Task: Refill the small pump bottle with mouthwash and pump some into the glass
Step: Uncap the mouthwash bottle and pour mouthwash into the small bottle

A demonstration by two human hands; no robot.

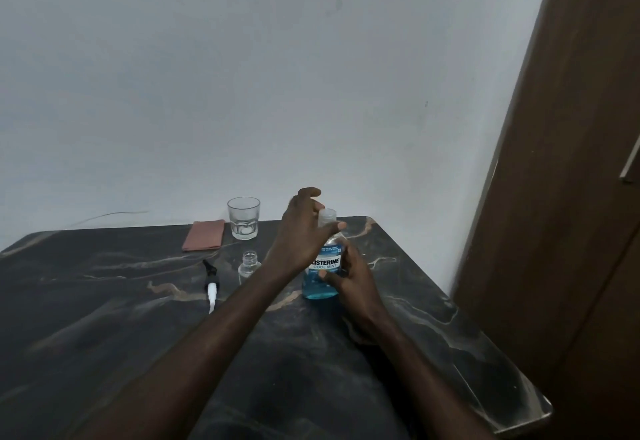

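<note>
A blue mouthwash bottle (pixel 323 275) stands upright on the dark marble table (pixel 104 301). My right hand (pixel 349 280) grips its body from the right side. My left hand (pixel 301 231) is closed around its clear cap (pixel 327 217) at the top. Left of it stands the small clear pump bottle (pixel 249 266), open-necked and partly hidden behind my left forearm. Its black and white pump head (pixel 211 282) lies flat on the table further left. An empty glass (pixel 243 217) stands upright near the table's back edge.
A folded pink cloth (pixel 204 235) lies left of the glass by the back edge. A grey wall rises behind the table. A brown wooden door or cabinet (pixel 571 197) stands close to the table's right edge.
</note>
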